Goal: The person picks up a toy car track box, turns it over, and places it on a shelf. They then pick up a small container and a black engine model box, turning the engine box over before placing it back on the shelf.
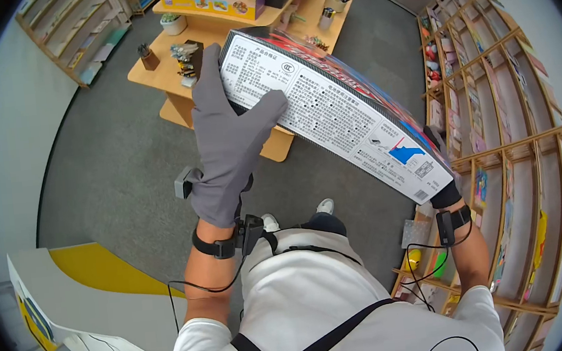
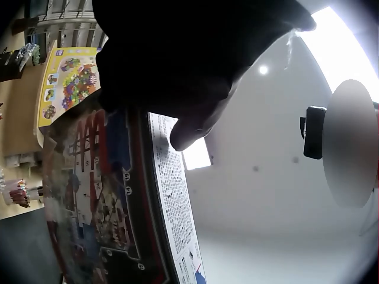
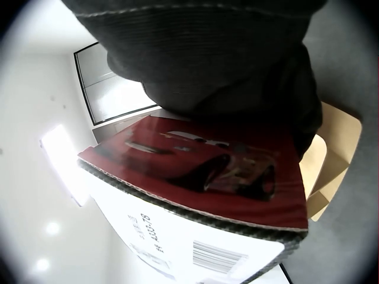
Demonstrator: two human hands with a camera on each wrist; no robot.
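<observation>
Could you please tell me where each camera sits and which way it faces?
Head: on the head, facing down at the box; shows left hand, right hand, forearms, torso.
Left wrist: at the left hand, facing up along the box toward the ceiling; shows that hand.
Right wrist: at the right hand, facing the box's red face; shows that hand.
Shared: all three see the box.

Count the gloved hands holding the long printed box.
2. The left hand grips the long box at its far end, thumb across the white printed side. The right hand holds the near end by the barcode and is mostly hidden behind it.
</observation>
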